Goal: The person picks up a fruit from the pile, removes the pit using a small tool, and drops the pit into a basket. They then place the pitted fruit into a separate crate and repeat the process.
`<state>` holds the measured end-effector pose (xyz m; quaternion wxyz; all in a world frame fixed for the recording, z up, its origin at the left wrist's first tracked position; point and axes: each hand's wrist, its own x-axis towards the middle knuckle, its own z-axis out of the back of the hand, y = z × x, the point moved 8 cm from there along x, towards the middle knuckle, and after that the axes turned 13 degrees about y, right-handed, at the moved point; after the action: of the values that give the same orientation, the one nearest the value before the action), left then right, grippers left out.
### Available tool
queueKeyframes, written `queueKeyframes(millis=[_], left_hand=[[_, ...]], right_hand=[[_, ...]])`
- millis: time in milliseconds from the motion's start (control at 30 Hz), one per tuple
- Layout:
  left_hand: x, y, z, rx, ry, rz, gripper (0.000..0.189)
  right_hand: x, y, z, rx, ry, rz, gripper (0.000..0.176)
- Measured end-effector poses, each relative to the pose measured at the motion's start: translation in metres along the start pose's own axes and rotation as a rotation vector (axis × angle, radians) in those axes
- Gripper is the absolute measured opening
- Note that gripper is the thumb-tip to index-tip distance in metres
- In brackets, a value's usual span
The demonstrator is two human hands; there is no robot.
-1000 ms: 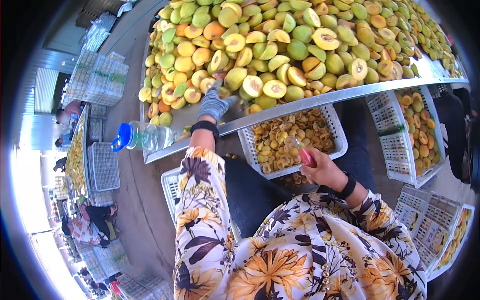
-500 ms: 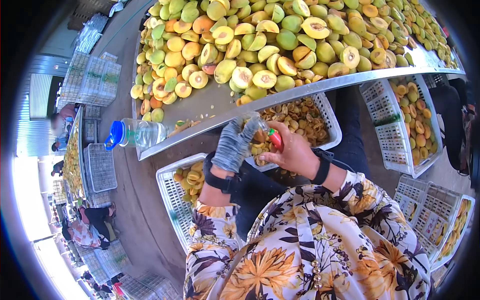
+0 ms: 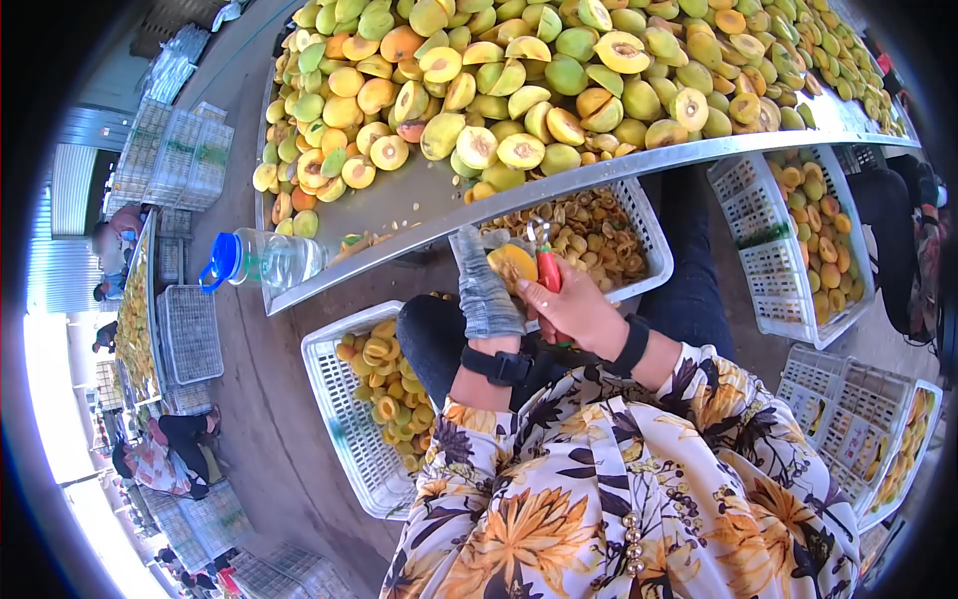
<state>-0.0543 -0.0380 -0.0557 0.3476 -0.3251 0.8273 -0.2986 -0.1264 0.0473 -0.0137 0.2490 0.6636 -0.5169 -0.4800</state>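
Note:
My left hand (image 3: 486, 285), in a grey knit glove, is closed around a yellow peach half (image 3: 513, 264), its cut face turned toward my other hand. In my right hand (image 3: 581, 310), bare, is a coring tool (image 3: 547, 262) with a red and green handle. Its metal tip points up, just right of the fruit and apart from it. Below both hands, a white crate (image 3: 651, 235) under the table edge holds pits and scraps. Another white crate (image 3: 344, 439), containing yellow peach halves (image 3: 391, 384), stands by my left forearm.
A metal table (image 3: 399, 205) carries a large heap of halved peaches (image 3: 559, 75). A clear bottle with a blue lid (image 3: 269, 258) lies at its left corner. More fruit-filled crates (image 3: 763, 250) stand on the right. Stacked crates (image 3: 175, 155) and other people (image 3: 185, 449) are at left.
The coring tool has come away from the left hand and now points up. My left hand has turned, showing the peach half's cut face, and its forearm has moved right, uncovering the lower-left crate.

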Motion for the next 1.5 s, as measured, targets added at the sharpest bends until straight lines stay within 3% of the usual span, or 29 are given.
queueKeyframes(millis=[33, 100, 167, 233, 300, 367, 400, 533, 600, 733, 833, 900, 1033, 1133, 1300, 1333, 1500], left_hand=[[0.0, -0.005, -0.003, -0.002, 0.001, -0.003, 0.051], [-0.002, -0.014, 0.005, -0.029, -0.146, -0.059, 0.051], [-0.004, -0.007, 0.012, -0.087, -0.121, -0.031, 0.052], [-0.001, -0.003, 0.005, 0.034, 0.031, 0.002, 0.052], [-0.003, 0.003, -0.001, 0.071, 0.105, 0.007, 0.051], [-0.022, -0.014, -0.04, 0.031, 0.2, 0.004, 0.043], [-0.027, -0.019, -0.049, -0.049, 0.233, 0.008, 0.036], [-0.018, -0.01, -0.042, -0.088, 0.162, 0.029, 0.044], [-0.009, 0.003, -0.025, -0.161, 0.116, 0.029, 0.043], [-0.01, 0.012, -0.022, -0.334, 0.076, 0.039, 0.036], [-0.002, 0.018, 0.001, -0.275, -0.011, 0.022, 0.039], [0.004, 0.01, 0.009, -0.258, -0.003, -0.039, 0.038], [0.009, -0.003, 0.012, -0.191, 0.022, -0.14, 0.036], [0.007, 0.0, 0.006, -0.08, 0.038, -0.193, 0.035], [-0.007, -0.007, -0.022, 0.092, 0.131, -0.237, 0.04], [-0.013, -0.012, -0.031, 0.017, 0.105, -0.263, 0.03], [-0.016, -0.009, -0.03, 0.014, 0.042, -0.22, 0.027]], right_hand=[[0.0, -0.007, 0.001, -0.003, 0.002, 0.001, 0.023], [-0.017, 0.028, 0.003, -0.79, -0.249, 0.412, 0.038], [-0.018, 0.032, 0.005, -0.772, -0.221, 0.316, 0.046], [-0.016, 0.033, 0.015, -0.745, -0.287, 0.149, 0.038], [-0.009, 0.029, 0.019, -0.743, -0.261, 0.202, 0.039], [-0.004, 0.019, 0.025, -0.455, -0.237, 0.185, 0.035], [-0.002, 0.011, 0.021, -0.07, -0.099, 0.061, 0.029], [0.005, 0.001, 0.013, 0.129, -0.075, 0.049, 0.02], [0.011, -0.008, 0.023, -0.106, -0.184, 0.068, 0.019], [0.008, 0.0, 0.024, -0.245, -0.257, 0.168, 0.023], [0.0, 0.014, 0.019, -0.488, -0.289, 0.235, 0.03], [-0.007, 0.024, 0.008, -0.902, -0.256, 0.392, 0.036], [-0.011, 0.015, 0.009, -0.966, -0.13, 0.272, 0.028], [-0.016, 0.013, 0.006, -1.018, -0.117, 0.307, 0.024], [-0.017, 0.009, 0.011, -0.975, -0.183, 0.232, 0.022], [-0.018, 0.009, 0.012, -0.99, -0.209, 0.23, 0.021], [-0.027, 0.004, 0.005, -1.029, -0.212, 0.171, 0.016]])
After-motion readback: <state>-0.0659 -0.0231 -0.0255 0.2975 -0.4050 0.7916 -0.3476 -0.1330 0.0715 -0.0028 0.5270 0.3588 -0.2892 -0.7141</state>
